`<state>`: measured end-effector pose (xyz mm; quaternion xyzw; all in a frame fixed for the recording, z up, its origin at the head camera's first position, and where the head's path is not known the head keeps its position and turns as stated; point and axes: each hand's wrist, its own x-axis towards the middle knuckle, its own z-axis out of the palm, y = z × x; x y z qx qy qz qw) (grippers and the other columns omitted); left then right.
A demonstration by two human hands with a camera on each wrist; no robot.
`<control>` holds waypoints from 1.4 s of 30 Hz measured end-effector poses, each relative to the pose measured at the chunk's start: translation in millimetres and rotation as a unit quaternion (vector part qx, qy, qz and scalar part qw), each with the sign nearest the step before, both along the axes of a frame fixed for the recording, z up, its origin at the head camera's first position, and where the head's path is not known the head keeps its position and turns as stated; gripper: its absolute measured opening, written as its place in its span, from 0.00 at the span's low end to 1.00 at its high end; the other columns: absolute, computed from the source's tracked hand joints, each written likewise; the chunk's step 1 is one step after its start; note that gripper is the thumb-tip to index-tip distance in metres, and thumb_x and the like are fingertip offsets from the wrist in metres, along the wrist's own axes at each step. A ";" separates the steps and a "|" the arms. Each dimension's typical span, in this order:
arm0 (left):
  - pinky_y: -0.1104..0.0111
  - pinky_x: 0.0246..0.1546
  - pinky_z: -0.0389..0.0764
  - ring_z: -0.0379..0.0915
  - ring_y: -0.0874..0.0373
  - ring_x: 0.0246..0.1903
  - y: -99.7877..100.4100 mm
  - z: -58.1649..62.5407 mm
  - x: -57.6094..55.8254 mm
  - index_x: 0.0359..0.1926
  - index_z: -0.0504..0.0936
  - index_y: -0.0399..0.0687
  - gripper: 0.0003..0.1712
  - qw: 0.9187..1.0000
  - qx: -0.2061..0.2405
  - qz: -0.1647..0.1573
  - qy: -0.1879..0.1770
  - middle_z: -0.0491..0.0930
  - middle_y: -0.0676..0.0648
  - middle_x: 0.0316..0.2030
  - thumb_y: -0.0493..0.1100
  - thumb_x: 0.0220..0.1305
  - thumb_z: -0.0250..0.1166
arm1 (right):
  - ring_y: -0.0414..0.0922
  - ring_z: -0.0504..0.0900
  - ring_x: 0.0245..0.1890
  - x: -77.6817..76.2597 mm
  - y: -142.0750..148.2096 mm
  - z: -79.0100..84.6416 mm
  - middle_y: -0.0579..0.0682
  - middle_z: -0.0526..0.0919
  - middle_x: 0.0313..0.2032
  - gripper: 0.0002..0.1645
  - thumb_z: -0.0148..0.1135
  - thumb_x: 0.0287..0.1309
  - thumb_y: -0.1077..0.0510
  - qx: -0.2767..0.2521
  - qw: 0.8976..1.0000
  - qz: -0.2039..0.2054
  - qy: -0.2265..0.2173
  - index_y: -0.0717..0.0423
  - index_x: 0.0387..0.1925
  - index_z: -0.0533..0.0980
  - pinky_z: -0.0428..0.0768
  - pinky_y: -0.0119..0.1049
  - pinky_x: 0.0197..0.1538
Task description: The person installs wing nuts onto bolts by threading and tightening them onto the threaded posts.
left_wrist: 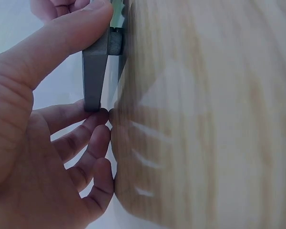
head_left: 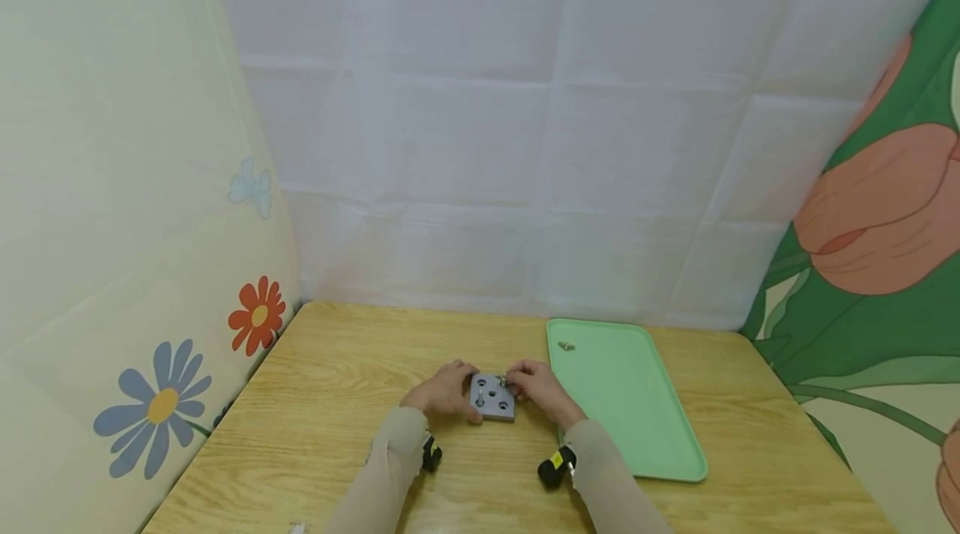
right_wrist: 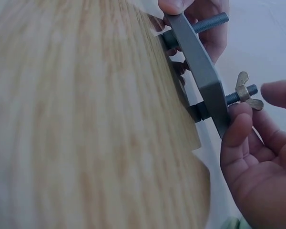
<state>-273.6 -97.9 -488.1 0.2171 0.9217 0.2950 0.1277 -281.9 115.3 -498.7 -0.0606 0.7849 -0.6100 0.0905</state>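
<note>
A grey metal plate [head_left: 492, 409] with several holes is held over the wooden table between the hands. My left hand [head_left: 442, 392] grips its left side between thumb and fingers. Two bolts pass up through the plate, their heads underneath: a bare bolt [right_wrist: 212, 23] near the left hand and a second bolt [right_wrist: 233, 98] carrying a brass wing nut [right_wrist: 243, 93]. At the plate's far right corner, my right hand [head_left: 542, 388] has its curled fingers around the wing nut. In the right wrist view one fingertip stands just off the bolt's end, while another lies beside the wing nut and plate edge.
A light green tray [head_left: 622, 401] lies to the right, close to the right forearm. Near its far left corner is another small brass wing nut [head_left: 566, 346]. A small pale object [head_left: 298, 527] shows at the table's near edge. White cloth hangs behind the table [head_left: 360, 342].
</note>
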 end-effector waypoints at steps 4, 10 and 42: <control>0.52 0.56 0.66 0.61 0.45 0.59 0.0 0.8 0.1 0.63 0.68 0.45 0.46 1.000 -0.001 -0.002 0.002 0.67 0.44 0.58 0.52 0.44 0.77 | 0.41 0.75 0.26 -0.1 -0.8 1.4 0.52 0.80 0.30 0.14 0.51 0.64 0.61 -0.008 1.000 -0.008 -0.006 0.69 0.36 0.78 0.76 0.35 0.32; 0.52 0.56 0.66 0.61 0.46 0.59 0.9 3.0 1.3 0.63 0.68 0.45 0.46 1.000 -0.006 0.000 -0.003 0.67 0.45 0.57 0.52 0.43 0.77 | 0.40 0.75 0.25 0.1 -1.3 0.8 0.52 0.80 0.31 0.13 0.50 0.63 0.63 -0.020 1.000 -0.009 -0.014 0.71 0.36 0.77 0.76 0.34 0.31; 0.51 0.57 0.65 0.60 0.44 0.60 1.8 2.6 1.7 0.63 0.69 0.44 0.46 1.000 -0.010 0.002 0.001 0.67 0.44 0.58 0.52 0.43 0.77 | 0.41 0.75 0.28 2.0 0.5 -0.5 0.49 0.79 0.32 0.11 0.63 0.54 0.65 0.026 0.999 0.030 0.030 0.66 0.39 0.76 0.76 0.34 0.31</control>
